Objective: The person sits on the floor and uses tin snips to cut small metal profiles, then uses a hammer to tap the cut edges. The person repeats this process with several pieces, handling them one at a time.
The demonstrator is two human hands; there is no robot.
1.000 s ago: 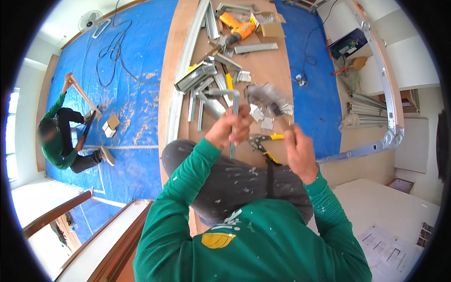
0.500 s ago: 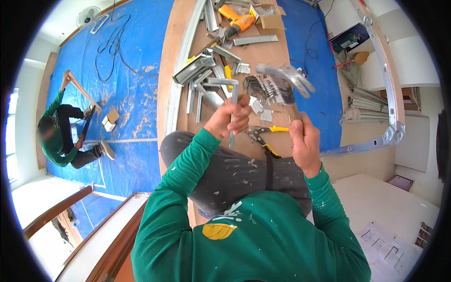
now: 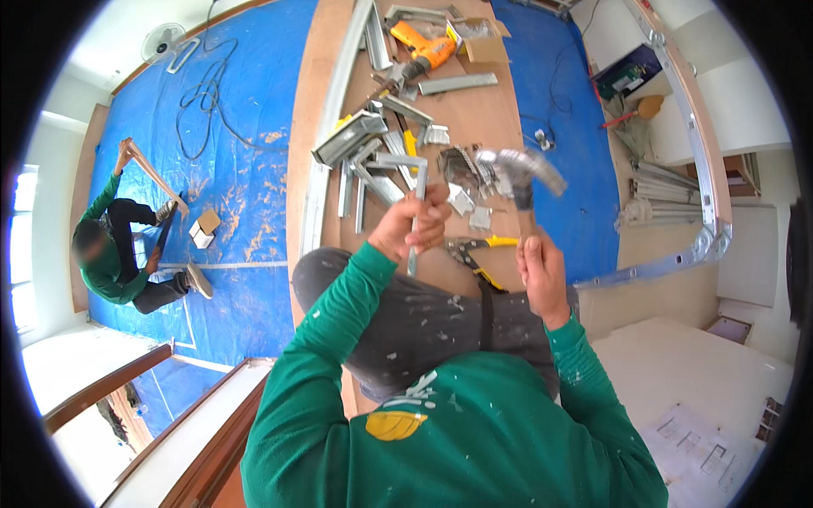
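My left hand [image 3: 412,223] is closed around a bent, L-shaped strip of grey metal [image 3: 420,176], its lower end sticking out below my fist. In my right hand [image 3: 544,278] is a claw hammer [image 3: 523,196], gripped by the handle with its head up. The hammer head is blurred by motion and stands apart from the metal strip. Yellow-handled snips [image 3: 472,254] lie on the board between my hands, close to my legs. Beyond the hammer are several small ribbed metal clips [image 3: 463,162]. Cut metal channel pieces [image 3: 354,135] are heaped past my left hand.
An orange cordless drill [image 3: 428,51] and an open cardboard box [image 3: 484,42] lie farther up the wooden board [image 3: 474,106]. A long metal channel [image 3: 326,169] runs along its left side. On the blue floor sheet [image 3: 246,68], a co-worker [image 3: 114,245] sits at the left, holding a long strip.
My right hand and the hammer have come down a little, toward me. My left hand keeps its grip on the bent metal strip. The whole view has shifted slightly.
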